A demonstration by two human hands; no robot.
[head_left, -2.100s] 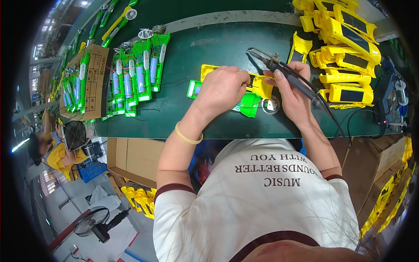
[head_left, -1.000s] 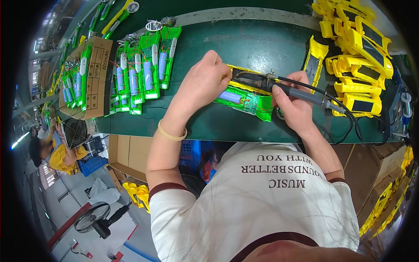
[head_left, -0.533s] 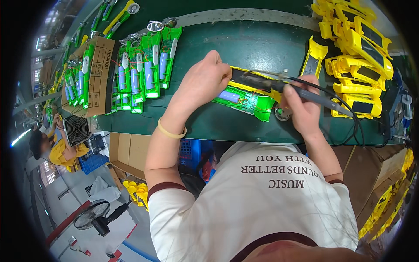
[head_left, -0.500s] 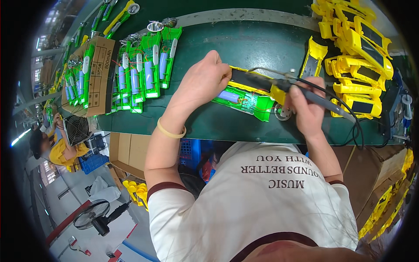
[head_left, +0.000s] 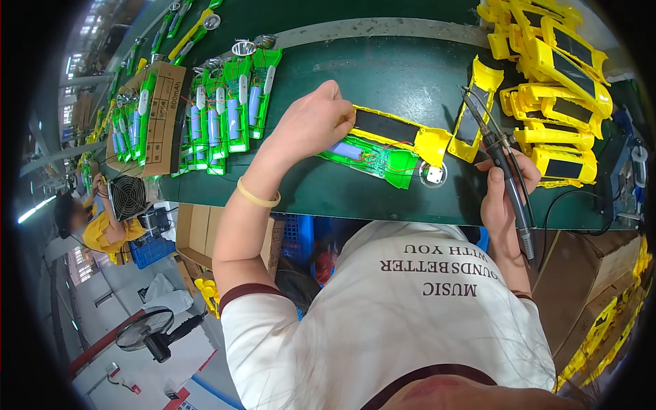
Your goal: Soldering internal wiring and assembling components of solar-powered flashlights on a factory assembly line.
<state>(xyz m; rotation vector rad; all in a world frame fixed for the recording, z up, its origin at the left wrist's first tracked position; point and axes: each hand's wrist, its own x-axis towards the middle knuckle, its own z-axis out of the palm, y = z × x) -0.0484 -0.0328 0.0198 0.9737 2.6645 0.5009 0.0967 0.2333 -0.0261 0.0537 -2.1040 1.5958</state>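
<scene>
My left hand [head_left: 316, 119] is closed, its fingers at the left end of a yellow casing half [head_left: 432, 145] with a dark panel. Just below that casing lies a green casing half [head_left: 402, 169] holding a blue cylindrical battery [head_left: 347, 149], a small circuit board and thin wires. A round clear lamp reflector [head_left: 433, 175] sits at its right end. In my right hand [head_left: 502, 198] is a soldering iron [head_left: 493, 145] with a dark handle and cable, its tip pointing up and away. Behind the tip lies another yellow casing half [head_left: 486, 74].
Stacked yellow casings [head_left: 581, 75] crowd the bench's right side, beside a dark device [head_left: 622, 164]. Green assemblies with batteries [head_left: 236, 140] lie in a row at the left, against a cardboard box [head_left: 164, 123]. Farther left, a person in yellow [head_left: 102, 232] works near a small fan [head_left: 127, 197].
My right hand and the soldering iron have moved right, away from the casing, and the iron now points up. My left hand and the casing halves have shifted slightly left.
</scene>
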